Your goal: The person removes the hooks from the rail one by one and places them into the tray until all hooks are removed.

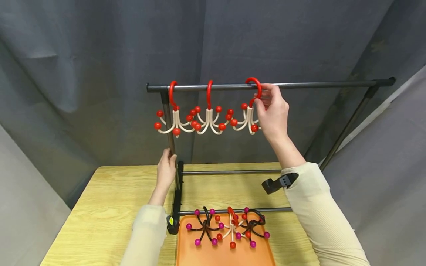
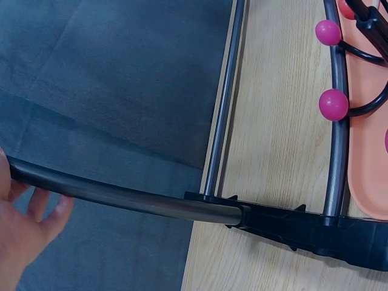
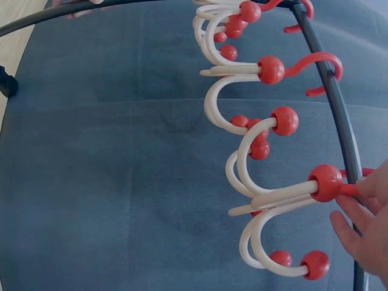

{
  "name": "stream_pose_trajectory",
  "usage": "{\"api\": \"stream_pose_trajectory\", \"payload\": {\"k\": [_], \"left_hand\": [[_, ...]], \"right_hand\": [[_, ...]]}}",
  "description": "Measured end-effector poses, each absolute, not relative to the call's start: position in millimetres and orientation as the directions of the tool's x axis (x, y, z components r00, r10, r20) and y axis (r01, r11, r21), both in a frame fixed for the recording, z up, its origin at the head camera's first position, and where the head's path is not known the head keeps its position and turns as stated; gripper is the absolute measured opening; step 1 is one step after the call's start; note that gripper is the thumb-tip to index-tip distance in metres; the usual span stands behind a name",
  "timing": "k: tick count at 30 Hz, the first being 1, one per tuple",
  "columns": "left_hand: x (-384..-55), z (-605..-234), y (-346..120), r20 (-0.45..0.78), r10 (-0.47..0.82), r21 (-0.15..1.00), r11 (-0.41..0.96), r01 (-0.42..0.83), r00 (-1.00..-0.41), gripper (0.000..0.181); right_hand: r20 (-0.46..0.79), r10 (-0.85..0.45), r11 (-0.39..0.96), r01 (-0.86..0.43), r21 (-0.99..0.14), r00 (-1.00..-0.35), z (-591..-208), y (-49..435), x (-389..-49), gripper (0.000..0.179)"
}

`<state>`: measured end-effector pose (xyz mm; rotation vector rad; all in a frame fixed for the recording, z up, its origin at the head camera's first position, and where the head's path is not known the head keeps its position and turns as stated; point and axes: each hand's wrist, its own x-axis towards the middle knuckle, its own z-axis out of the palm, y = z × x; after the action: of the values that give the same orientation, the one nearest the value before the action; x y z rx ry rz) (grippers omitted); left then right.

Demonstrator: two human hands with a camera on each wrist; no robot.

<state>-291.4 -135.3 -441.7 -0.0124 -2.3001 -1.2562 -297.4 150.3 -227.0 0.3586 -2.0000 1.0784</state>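
Two white hangers [image 1: 209, 117] are hanging on the rail [image 1: 316, 85]; the right hand [image 1: 274, 111] is pinching a third hanger [image 1: 250, 117] there by its red hook [image 1: 259, 88]. The left hand [image 1: 165, 170] is gripping the post [image 1: 170, 138]. Two black hangers [image 1: 205, 224] and another white one [image 1: 232, 228] are lying on the tray [image 1: 206, 256], seemingly remaining.

The head camera over there is looking forward and down over the rack [image 1: 319, 85] and bench [image 1: 110, 210]; nearer in, the left wrist's is facing the post [image 2: 127, 197], the right wrist's is peering along red-tipped hangers [image 3: 270, 70], both catching that post.
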Motion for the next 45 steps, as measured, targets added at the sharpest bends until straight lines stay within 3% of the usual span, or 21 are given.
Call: {"api": "stream_pose_trajectory", "payload": {"k": [16, 32, 45], "left_hand": [[-292, -441, -139, 0.458, -0.239, 0.775, 0.580, 0.253, -0.856, 0.026], [-293, -441, -140, 0.436, -0.232, 0.783, 0.574, 0.240, -0.869, 0.028], [-294, -442, -141, 0.425, -0.223, 0.791, 0.563, 0.240, -0.877, 0.028]], "right_hand": [[0.798, 0.155, 0.540, -0.626, -0.562, -0.582, -215, 155, -276, 0.029], [0.836, 0.071, 0.509, -0.701, -0.499, -0.544, -246, 150, -244, 0.032], [0.836, 0.028, 0.448, -0.741, -0.501, -0.548, -278, 148, -217, 0.035]]}}
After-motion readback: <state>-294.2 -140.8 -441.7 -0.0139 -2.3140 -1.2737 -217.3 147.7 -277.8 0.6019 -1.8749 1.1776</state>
